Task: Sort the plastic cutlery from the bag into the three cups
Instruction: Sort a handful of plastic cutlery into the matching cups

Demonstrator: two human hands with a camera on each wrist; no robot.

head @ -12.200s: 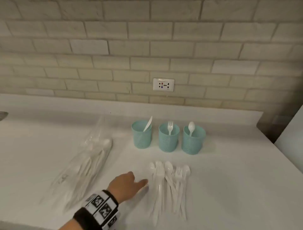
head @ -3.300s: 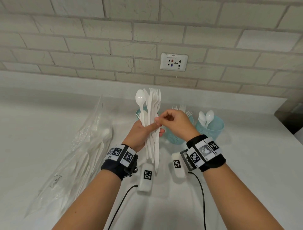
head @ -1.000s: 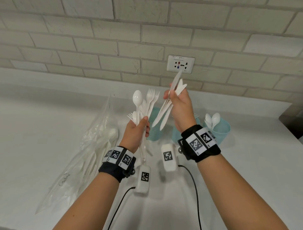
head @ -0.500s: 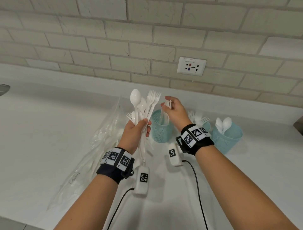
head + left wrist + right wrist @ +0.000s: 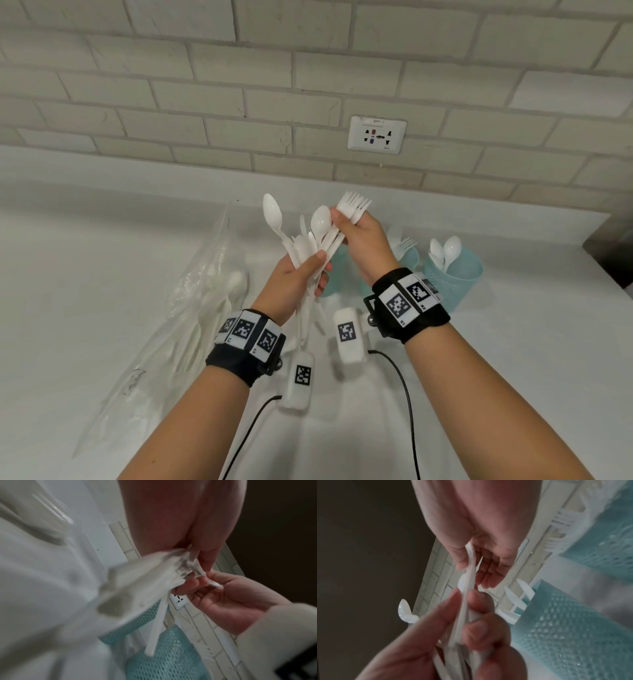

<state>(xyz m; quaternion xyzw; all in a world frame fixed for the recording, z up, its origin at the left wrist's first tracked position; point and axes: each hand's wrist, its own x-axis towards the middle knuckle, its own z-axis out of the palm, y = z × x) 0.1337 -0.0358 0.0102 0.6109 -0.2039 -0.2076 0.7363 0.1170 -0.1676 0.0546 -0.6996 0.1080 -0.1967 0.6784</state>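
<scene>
My left hand (image 5: 317, 270) grips a fanned bundle of white plastic cutlery (image 5: 310, 240) above the counter, spoons and forks sticking up. My right hand (image 5: 342, 224) pinches the forks (image 5: 354, 205) at the top right of that bundle; the right wrist view shows thumb and fingers closed on the thin handles (image 5: 471, 563). Three teal mesh cups stand behind the hands. The right cup (image 5: 457, 281) holds spoons, the middle cup (image 5: 409, 255) holds forks, and the left cup (image 5: 337, 270) is mostly hidden. Knives (image 5: 518, 597) stick out of a cup in the right wrist view.
A clear plastic bag (image 5: 191, 325) with more white cutlery lies on the white counter (image 5: 85, 274) to the left. A brick wall with a socket (image 5: 376, 135) closes the back. Sensor cables hang from both wrists.
My right hand lowered the knives into the left cup, let them go, and came back up to the bundle, where it now pinches the forks. The left hand stayed put with the bundle.
</scene>
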